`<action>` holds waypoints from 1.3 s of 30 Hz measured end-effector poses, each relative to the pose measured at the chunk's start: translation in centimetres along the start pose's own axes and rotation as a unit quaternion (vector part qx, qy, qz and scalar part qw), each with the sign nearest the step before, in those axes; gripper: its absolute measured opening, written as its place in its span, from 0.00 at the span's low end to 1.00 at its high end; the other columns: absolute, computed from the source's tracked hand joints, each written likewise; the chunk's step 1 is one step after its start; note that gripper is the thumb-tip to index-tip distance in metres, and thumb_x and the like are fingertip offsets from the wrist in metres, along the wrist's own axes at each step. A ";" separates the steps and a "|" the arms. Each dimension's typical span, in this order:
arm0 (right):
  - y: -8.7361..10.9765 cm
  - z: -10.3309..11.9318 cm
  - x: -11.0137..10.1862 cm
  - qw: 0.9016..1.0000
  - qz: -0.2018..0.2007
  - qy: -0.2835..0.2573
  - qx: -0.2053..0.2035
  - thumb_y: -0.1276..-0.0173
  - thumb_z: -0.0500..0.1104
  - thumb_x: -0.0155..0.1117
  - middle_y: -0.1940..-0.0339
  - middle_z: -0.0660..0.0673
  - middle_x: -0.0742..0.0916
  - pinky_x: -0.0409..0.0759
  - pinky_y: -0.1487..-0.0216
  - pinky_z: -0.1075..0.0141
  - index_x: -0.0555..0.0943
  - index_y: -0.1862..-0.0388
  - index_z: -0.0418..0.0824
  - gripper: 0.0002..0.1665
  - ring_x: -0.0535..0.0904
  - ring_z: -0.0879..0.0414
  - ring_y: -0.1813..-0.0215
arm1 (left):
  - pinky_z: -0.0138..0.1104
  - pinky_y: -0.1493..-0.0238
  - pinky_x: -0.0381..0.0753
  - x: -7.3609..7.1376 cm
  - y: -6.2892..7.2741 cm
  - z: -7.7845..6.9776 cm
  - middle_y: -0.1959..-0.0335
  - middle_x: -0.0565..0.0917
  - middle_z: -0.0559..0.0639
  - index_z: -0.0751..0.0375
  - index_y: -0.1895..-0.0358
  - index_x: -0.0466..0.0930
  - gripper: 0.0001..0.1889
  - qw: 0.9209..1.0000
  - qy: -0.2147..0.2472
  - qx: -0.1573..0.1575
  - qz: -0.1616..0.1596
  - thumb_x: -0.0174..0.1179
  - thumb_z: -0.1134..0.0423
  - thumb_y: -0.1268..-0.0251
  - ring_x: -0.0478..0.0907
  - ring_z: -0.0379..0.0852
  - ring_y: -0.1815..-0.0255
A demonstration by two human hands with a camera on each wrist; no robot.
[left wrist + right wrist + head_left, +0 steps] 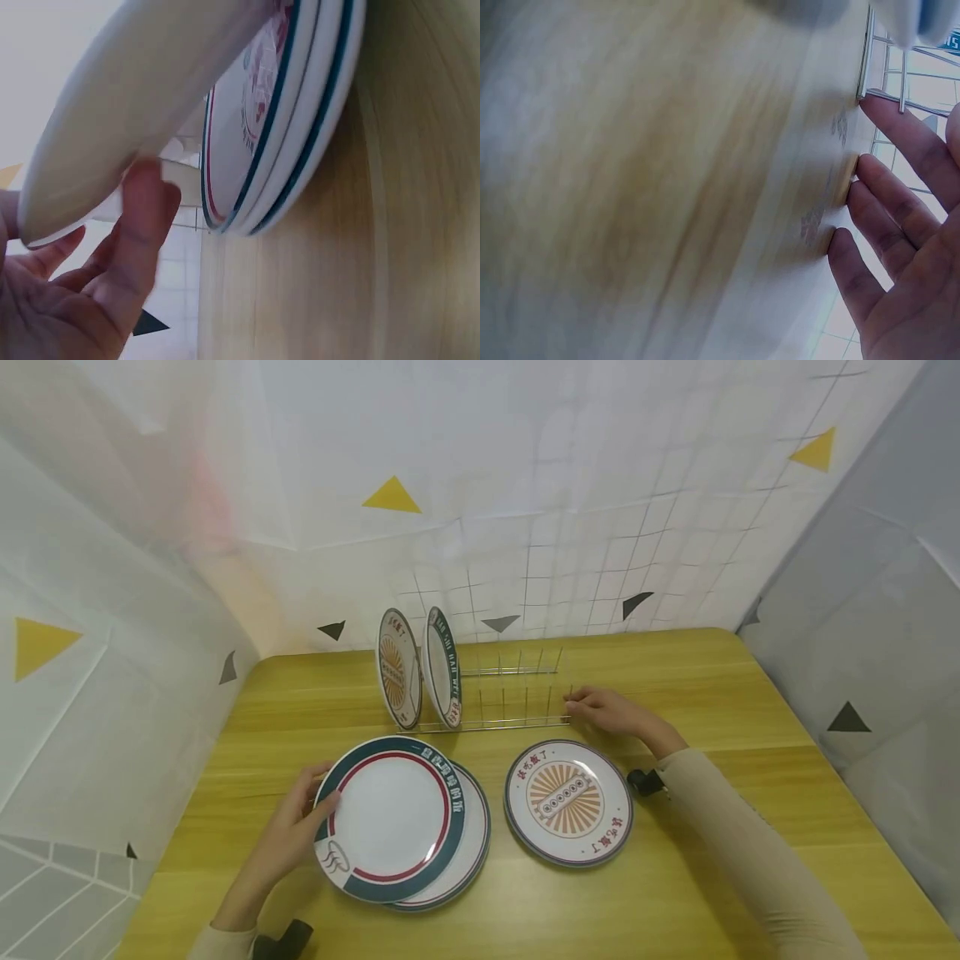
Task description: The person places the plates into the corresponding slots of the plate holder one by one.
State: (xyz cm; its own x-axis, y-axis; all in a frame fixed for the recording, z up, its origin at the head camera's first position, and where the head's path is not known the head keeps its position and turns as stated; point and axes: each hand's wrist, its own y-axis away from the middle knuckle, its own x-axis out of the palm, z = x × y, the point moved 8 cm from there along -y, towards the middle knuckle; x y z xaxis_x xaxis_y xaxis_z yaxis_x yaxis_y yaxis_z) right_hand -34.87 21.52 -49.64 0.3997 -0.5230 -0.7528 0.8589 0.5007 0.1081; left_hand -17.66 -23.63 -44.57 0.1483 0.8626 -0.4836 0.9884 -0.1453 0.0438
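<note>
Plate, prob. stiff, slick & breakable, is pinched at rim (likely best hold) by L hand; rack is touched by R hand, fingers loosely extended.

Plate lettering, partly legible
Flat sunburst plate: 該吃飯了, twice; teal-rimmed plate: characters ending 的饭; upright green-rimmed plate: capitals including SHI and WEI.

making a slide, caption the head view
Left grip holds a plate over another plate; right grip at rack bearing two upright plates.
</note>
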 end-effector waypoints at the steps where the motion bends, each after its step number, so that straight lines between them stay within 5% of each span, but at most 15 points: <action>1: 0.0 0.0 0.0 1.000 0.000 0.000 0.000 0.20 0.54 0.46 0.33 0.36 0.76 0.63 0.30 0.40 0.86 0.49 0.44 0.24 0.69 0.36 0.31 | 0.34 0.65 0.84 0.0 0.0 0.1 0.48 0.79 0.67 0.54 0.31 0.60 0.22 1.000 0.008 -0.008 0.001 0.50 0.58 0.23 0.80 0.45 0.61; 6: 0.2 0.0 -0.1 1.000 0.001 -0.003 0.001 0.20 0.54 0.46 0.33 0.36 0.75 0.62 0.30 0.40 0.86 0.49 0.45 0.24 0.69 0.36 0.31 | 0.37 0.67 0.83 0.2 0.0 0.3 0.52 0.78 0.67 0.51 0.31 0.59 0.21 0.999 0.038 -0.037 0.005 0.45 0.51 0.21 0.81 0.47 0.65; 11: 0.1 -0.2 -0.1 1.000 0.000 -0.003 0.008 0.21 0.55 0.46 0.32 0.37 0.76 0.63 0.30 0.40 0.87 0.50 0.46 0.24 0.69 0.37 0.31 | 0.34 0.59 0.80 0.2 0.2 -0.7 0.39 0.70 0.62 0.52 0.31 0.53 0.21 0.999 0.047 -0.025 0.011 0.37 0.49 0.19 0.75 0.46 0.53; 16: 0.2 -0.2 -0.2 1.000 -0.001 -0.001 0.013 0.21 0.56 0.47 0.32 0.37 0.76 0.63 0.30 0.41 0.86 0.49 0.45 0.24 0.69 0.37 0.31 | 0.25 0.53 0.77 -0.9 0.1 -4.2 0.38 0.61 0.55 0.54 0.33 0.49 0.17 0.993 0.098 0.061 -0.011 0.32 0.57 0.18 0.69 0.40 0.47; 21: 0.3 -0.2 -0.5 1.000 -0.004 -0.001 0.011 0.21 0.55 0.47 0.33 0.36 0.75 0.62 0.30 0.40 0.86 0.49 0.43 0.24 0.68 0.36 0.31 | 0.22 0.48 0.77 -2.8 -1.0 -9.2 0.36 0.61 0.52 0.53 0.29 0.49 0.20 0.964 0.199 0.161 -0.074 0.33 0.60 0.19 0.68 0.43 0.43; 29: 0.5 -0.4 -0.3 1.000 -0.005 0.012 0.013 0.21 0.56 0.47 0.33 0.38 0.76 0.62 0.30 0.40 0.86 0.49 0.46 0.24 0.69 0.37 0.31 | 0.25 0.52 0.80 -2.9 -5.0 -15.3 0.35 0.67 0.54 0.52 0.28 0.52 0.23 0.954 0.122 0.218 -0.167 0.39 0.60 0.22 0.72 0.52 0.46; 35: 0.1 -0.2 0.0 1.000 -0.003 0.011 0.013 0.22 0.57 0.47 0.32 0.39 0.76 0.62 0.30 0.40 0.86 0.49 0.47 0.24 0.69 0.38 0.31 | 0.27 0.58 0.83 -3.2 -6.4 -16.9 0.39 0.73 0.59 0.50 0.29 0.55 0.22 0.941 0.081 0.244 -0.219 0.41 0.59 0.22 0.77 0.55 0.50; 39: 0.1 0.0 0.0 1.000 -0.006 0.012 0.012 0.21 0.55 0.47 0.33 0.39 0.76 0.63 0.30 0.41 0.86 0.50 0.45 0.23 0.69 0.38 0.31 | 0.27 0.61 0.83 -4.1 -7.2 -17.2 0.41 0.75 0.61 0.50 0.30 0.55 0.21 0.933 0.096 0.246 -0.246 0.41 0.58 0.22 0.80 0.52 0.53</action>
State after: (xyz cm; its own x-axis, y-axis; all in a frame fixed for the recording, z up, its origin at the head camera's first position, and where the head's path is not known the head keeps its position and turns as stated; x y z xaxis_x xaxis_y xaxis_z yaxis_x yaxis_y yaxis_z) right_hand -34.77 21.59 -49.58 0.3820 -0.5118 -0.7695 0.8707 0.4784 0.1140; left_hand -24.78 -17.78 -27.92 -0.2703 0.9472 -0.1724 0.8108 0.1274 -0.5713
